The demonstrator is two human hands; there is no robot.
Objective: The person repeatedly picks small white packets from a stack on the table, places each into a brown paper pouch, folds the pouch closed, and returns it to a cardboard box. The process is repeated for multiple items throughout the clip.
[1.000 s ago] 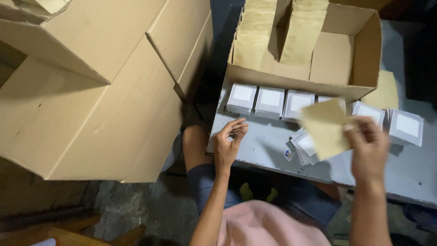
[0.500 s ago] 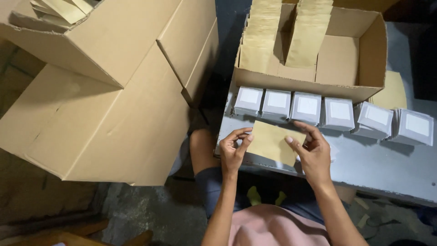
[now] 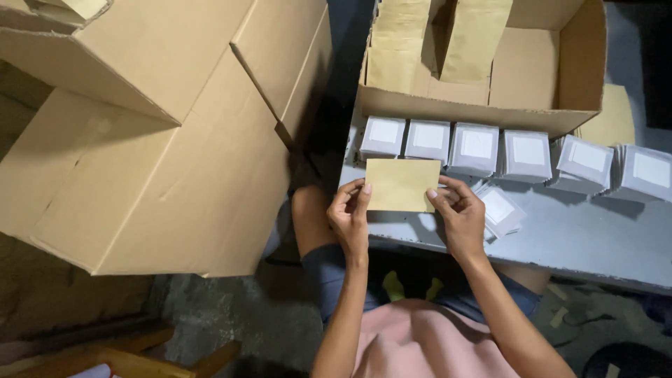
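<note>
Grey and scuffed, the counter (image 3: 581,245) runs across the right side of the room, with rough dark floor below its near edge. Biggest of all is the large cardboard carton (image 3: 161,133) standing off the counter's left end, flaps folded shut. On the counter's far side sits an open cardboard box (image 3: 581,63) with tan envelopes (image 3: 476,42) standing upright inside. Against its front wall runs a row of small white packets (image 3: 476,149), side by side along the counter, and one loose stack of white packets (image 3: 498,208) lies tilted nearer the front edge.

A second ago the right hand was lifted out over the middle of the counter with the tan envelope hanging from it at a slant, and the left hand was alone at the counter's near left corner. Half a second ago both hands had the envelope low and flat near the front edge. Now it is squared up and held between them a little farther in.

Both forearms reach up from the lap side by side, wrists bent slightly inward. The left hand (image 3: 351,218) pinches the left edge of the tan envelope (image 3: 402,184) between thumb and fingertips. The right hand (image 3: 458,218) pinches the right edge, fingers curled. The envelope sits level between them over the counter's near left corner, just in front of the leftmost packets.
</note>
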